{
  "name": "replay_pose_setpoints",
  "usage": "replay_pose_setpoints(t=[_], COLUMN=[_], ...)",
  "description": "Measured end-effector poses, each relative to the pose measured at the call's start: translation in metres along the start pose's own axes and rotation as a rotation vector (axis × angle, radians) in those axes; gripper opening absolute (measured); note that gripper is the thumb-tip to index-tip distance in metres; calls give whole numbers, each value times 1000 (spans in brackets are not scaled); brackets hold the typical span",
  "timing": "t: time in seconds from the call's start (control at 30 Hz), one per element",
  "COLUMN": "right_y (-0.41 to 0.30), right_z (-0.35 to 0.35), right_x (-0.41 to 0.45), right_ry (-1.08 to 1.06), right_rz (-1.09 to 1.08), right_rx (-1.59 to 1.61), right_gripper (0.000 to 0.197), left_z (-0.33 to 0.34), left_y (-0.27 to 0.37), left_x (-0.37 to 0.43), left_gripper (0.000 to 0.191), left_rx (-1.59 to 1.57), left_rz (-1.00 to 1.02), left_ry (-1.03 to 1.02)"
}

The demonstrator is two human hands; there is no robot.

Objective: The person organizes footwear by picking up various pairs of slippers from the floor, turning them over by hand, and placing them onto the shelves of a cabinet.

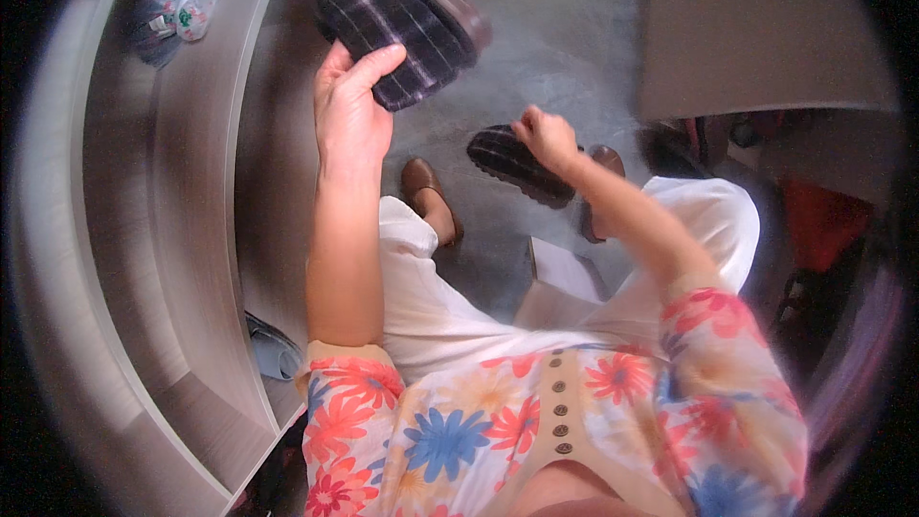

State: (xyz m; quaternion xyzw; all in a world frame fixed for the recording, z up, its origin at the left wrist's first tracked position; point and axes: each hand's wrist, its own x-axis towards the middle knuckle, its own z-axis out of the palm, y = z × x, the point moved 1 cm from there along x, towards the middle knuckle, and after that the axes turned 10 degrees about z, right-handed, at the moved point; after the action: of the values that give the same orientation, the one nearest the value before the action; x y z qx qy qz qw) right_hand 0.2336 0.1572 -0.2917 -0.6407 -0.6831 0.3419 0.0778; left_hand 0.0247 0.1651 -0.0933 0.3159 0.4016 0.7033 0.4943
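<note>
My left hand (355,104) grips a dark plaid cloth slipper (395,18) with a brown sole, thumb on the plaid side. The slipper is raised, and its far end runs out of the top of the view. My right hand (549,138), fingers curled, is over the matching plaid slipper (517,161). This second slipper lies slanted, its dark ridged sole edge facing me. Whether my fingers grip it or only pass over it cannot be told. Between my feet, in brown slip-on shoes (420,178), is grey floor (488,258).
Wood-grain shelving (204,158) curves along the left, with a knotted plastic bag (188,14) on one shelf and a grey shoe (273,353) lower down. An open box (567,269) sits between my legs. A brown cabinet panel (761,29) and a red item (822,222) are at the right.
</note>
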Motion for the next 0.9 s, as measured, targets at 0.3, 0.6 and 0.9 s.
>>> replay_pose_setpoints(t=[0.3,0.6,0.9], right_y=[96,-156,-114], right_z=[112,-193,-146], right_x=[-90,-17,-1], right_ry=[-446,348,-36], right_rz=[60,-428,-163], right_rx=[-38,682,-81], right_gripper=[17,28,39], left_z=[-10,-7,-20], left_y=[0,4,-50], left_x=[-11,-8,-9], left_gripper=[35,29,30], left_rx=[70,71,153], left_rz=[-77,-63,-191], left_ry=[-22,-25,-75])
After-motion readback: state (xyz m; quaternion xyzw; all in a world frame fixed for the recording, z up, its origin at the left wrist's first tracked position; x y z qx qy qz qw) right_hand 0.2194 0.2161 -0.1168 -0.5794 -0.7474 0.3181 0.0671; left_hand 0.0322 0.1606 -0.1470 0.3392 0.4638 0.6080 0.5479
